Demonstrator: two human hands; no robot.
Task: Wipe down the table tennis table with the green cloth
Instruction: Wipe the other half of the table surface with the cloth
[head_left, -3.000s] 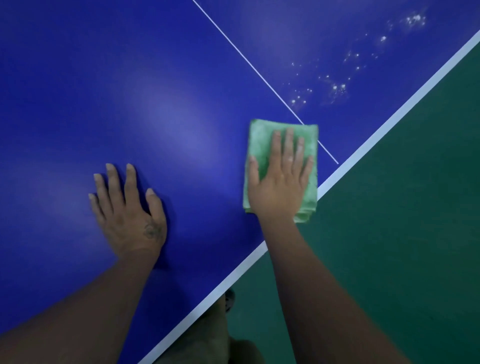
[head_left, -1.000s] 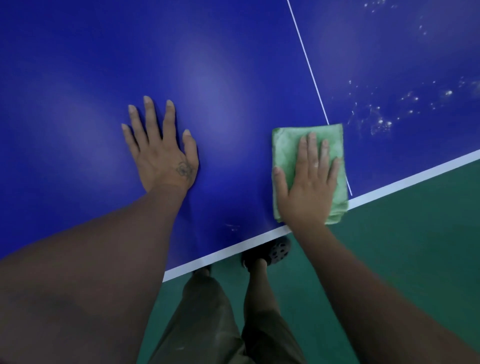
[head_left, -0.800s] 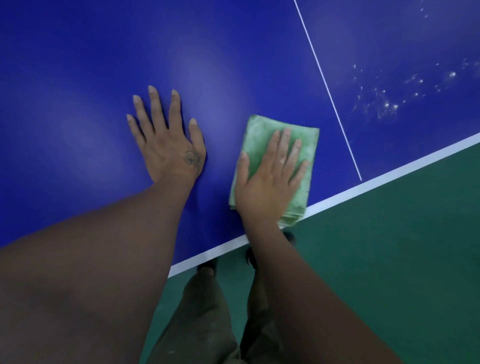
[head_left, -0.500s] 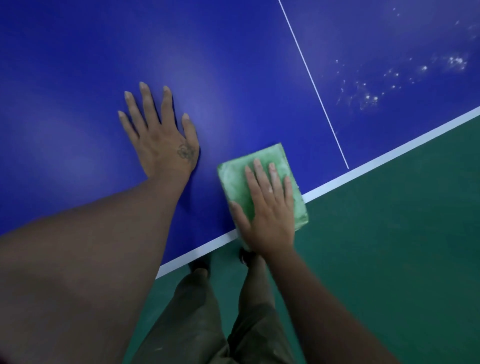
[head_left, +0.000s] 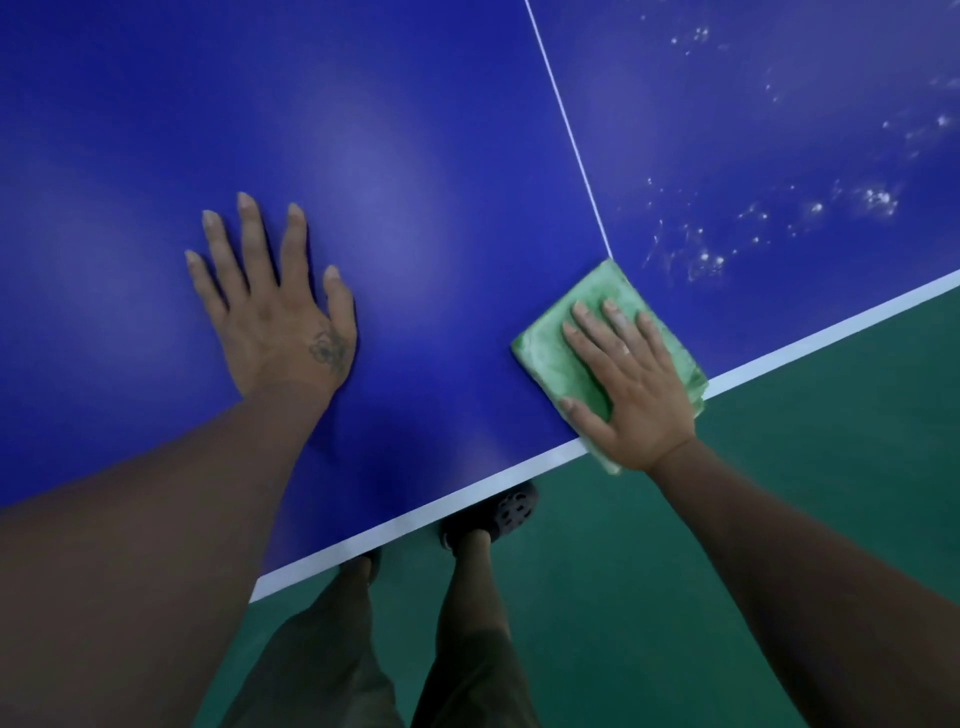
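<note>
The blue table tennis table (head_left: 415, 156) fills the upper part of the head view. A folded green cloth (head_left: 556, 348) lies at its near white edge, just below the end of the thin white centre line (head_left: 571, 135). My right hand (head_left: 628, 389) presses flat on the cloth, fingers spread, and covers most of it; the cloth's near corner hangs a little over the edge. My left hand (head_left: 275, 306) rests flat on the bare blue surface to the left, fingers apart, holding nothing. White droplets (head_left: 706, 260) speckle the surface right of the centre line.
The table's white edge line (head_left: 426, 514) runs diagonally from lower left to right. Below it is green floor (head_left: 779, 493). My legs and a dark shoe (head_left: 498, 514) stand close under the table edge.
My right hand has slid the cloth to the right along the near edge, up to the end of the centre line. My left hand has stayed flat in the same place.
</note>
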